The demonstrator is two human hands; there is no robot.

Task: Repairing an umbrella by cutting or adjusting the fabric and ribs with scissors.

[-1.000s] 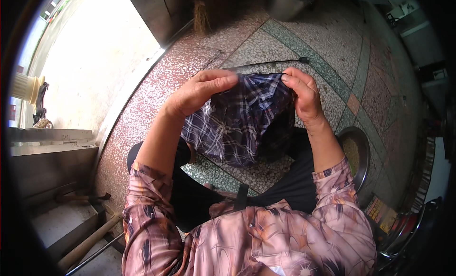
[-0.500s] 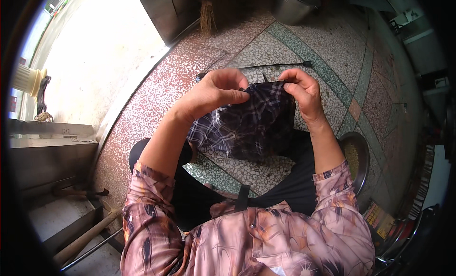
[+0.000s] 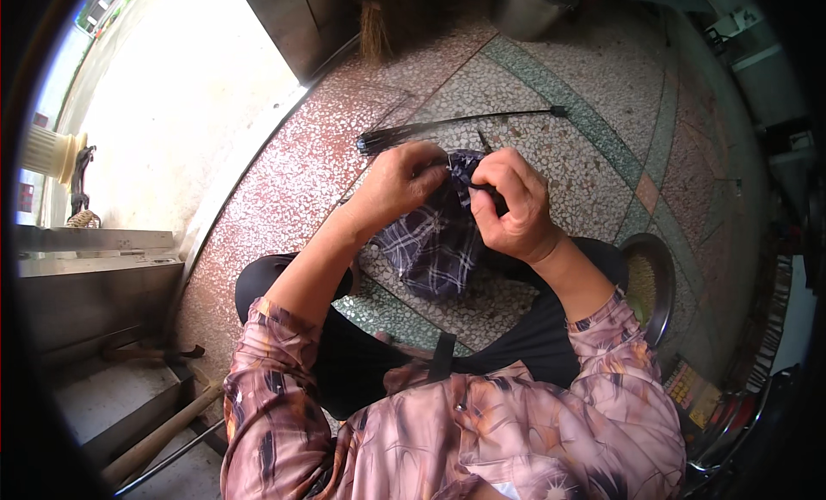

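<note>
I hold a dark blue checked cloth (image 3: 434,242) bunched between both hands above my lap. My left hand (image 3: 397,183) pinches its upper left edge. My right hand (image 3: 514,205) grips the upper right edge, fingers curled over the folded fabric. The rest of the cloth hangs down between my knees. A bundle of long thin black rods (image 3: 447,123) lies on the speckled floor just beyond my hands; one short black piece shows at my right fingers.
A round metal dish with grain (image 3: 647,285) sits on the floor at my right knee. A broom (image 3: 376,22) and a metal pot (image 3: 527,5) stand at the far wall. A wooden handle (image 3: 163,431) and steps lie at lower left. A bright doorway opens at left.
The cloth was spread wide between my hands; now it is gathered into a narrow bunch and my hands have come close together.
</note>
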